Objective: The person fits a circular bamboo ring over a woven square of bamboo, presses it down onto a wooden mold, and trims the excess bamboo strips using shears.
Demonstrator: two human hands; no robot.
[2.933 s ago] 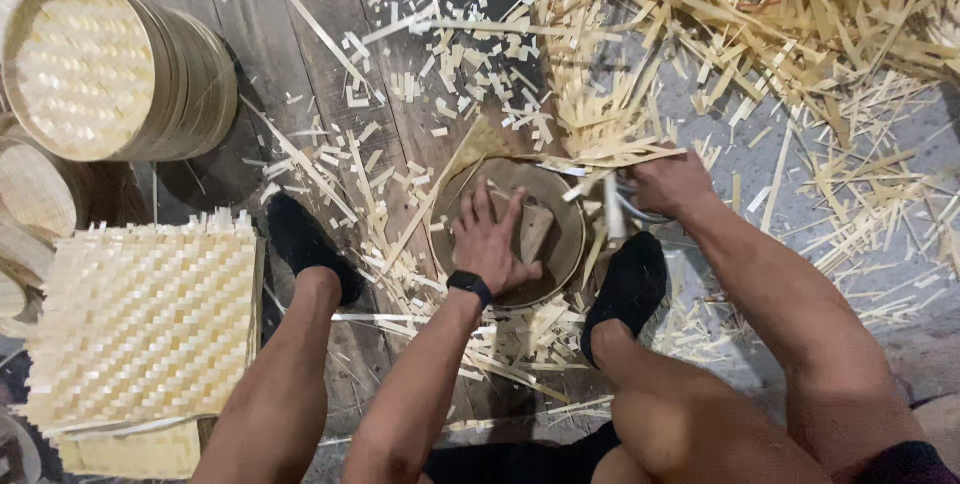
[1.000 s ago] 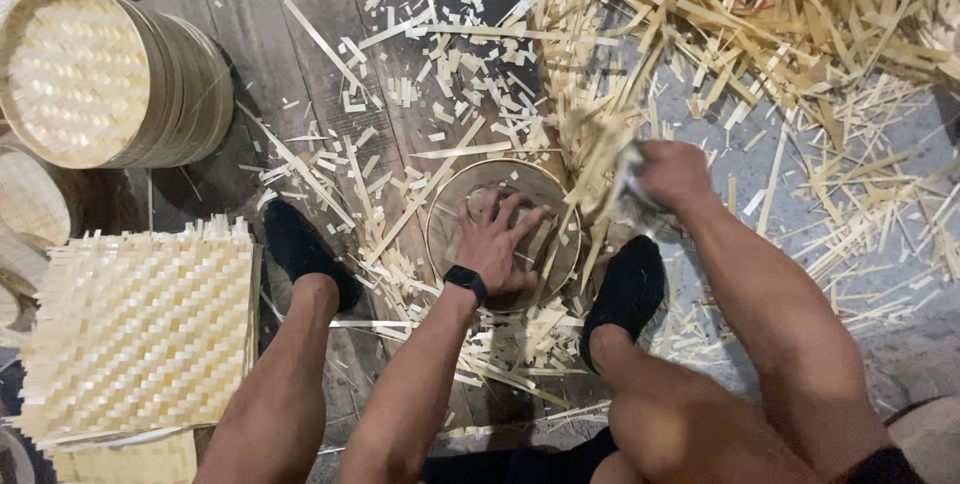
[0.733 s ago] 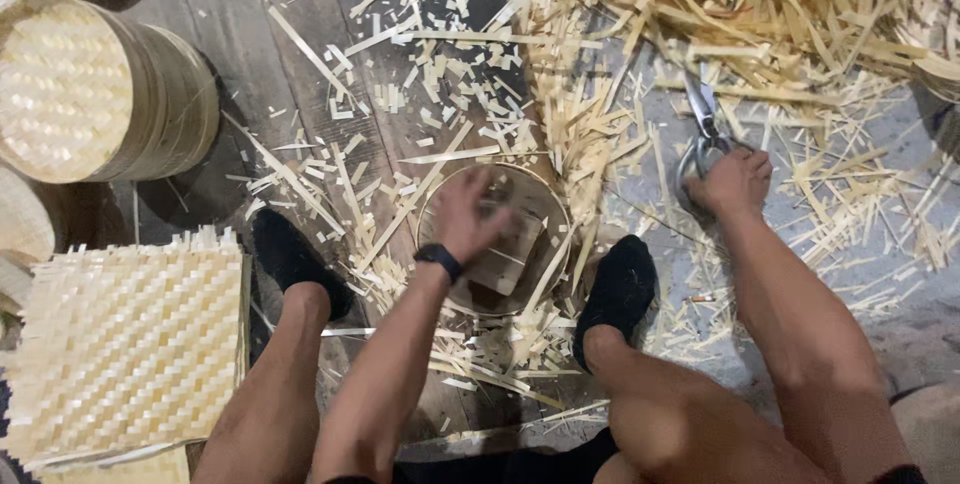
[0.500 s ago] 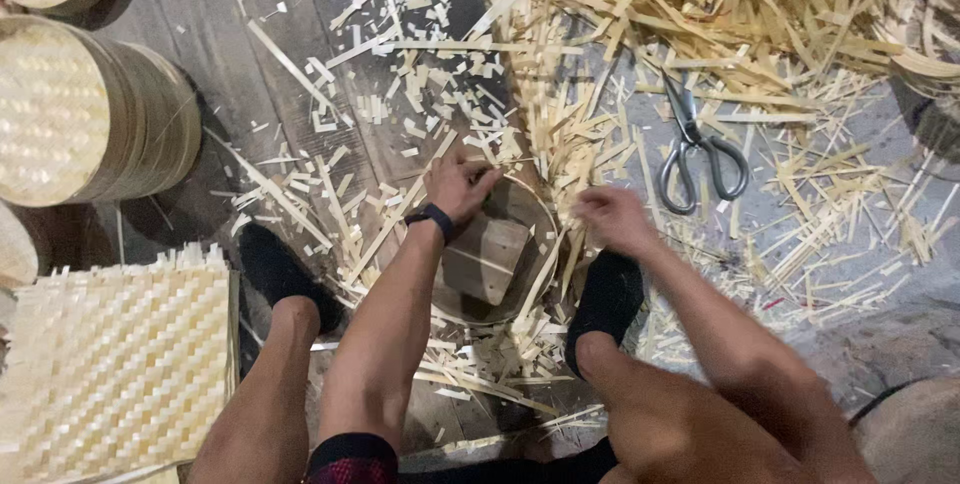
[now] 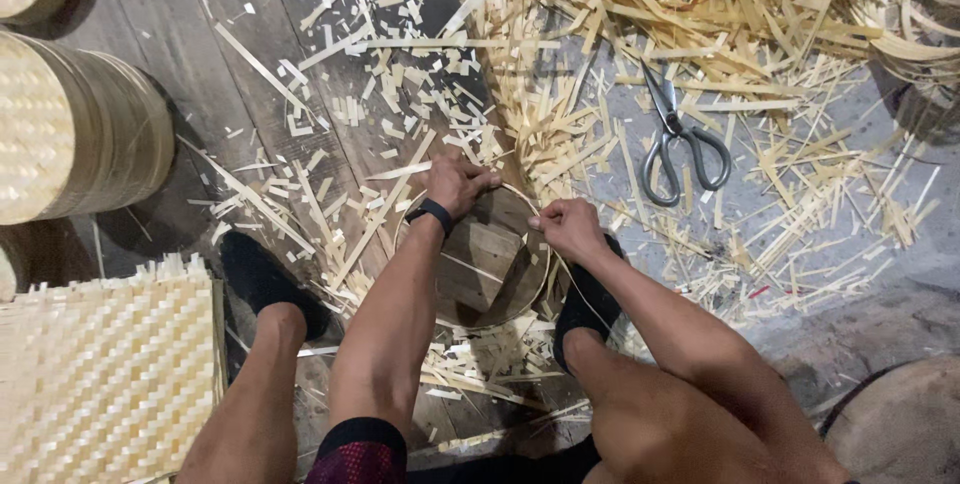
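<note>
Bamboo hoop (image 5: pixel 478 256), lying on the floor between the feet, is being gripped at its far rim by the left hand (image 5: pixel 458 182) and pinched at its right edge by the right hand (image 5: pixel 568 228), best steadied evenly while scissors (image 5: pixel 678 140) lie apart.

Dark, worn wooden floor planks (image 5: pixel 250 74) run away from the viewer on the left; on the right lies a grey concrete floor (image 5: pixel 860 274). Pale bamboo offcuts (image 5: pixel 380 104) litter both, heaped thickest at the upper right. Light is dim and even.
</note>
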